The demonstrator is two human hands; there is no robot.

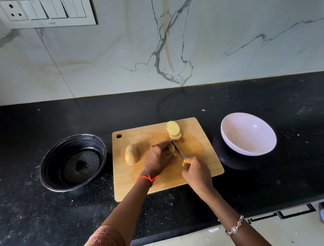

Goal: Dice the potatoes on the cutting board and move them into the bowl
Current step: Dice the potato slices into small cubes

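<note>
A wooden cutting board (199,158) lies on the black counter. On its left part rests a whole unpeeled potato (131,154). Several pale round potato slices (173,130) lean in a stack near the board's far edge. My left hand (158,158) grips the remaining piece of potato (170,148) at the board's middle. My right hand (197,173) holds a knife by its yellow handle, and the blade (177,149) stands against the cut face of that piece. A white bowl (248,133) sits tilted to the right of the board, with nothing in it.
A black round vessel (73,162) sits on the counter left of the board. A marble backsplash with a switch panel (43,10) rises behind. The counter's front edge runs below my forearms, with pale floor beyond.
</note>
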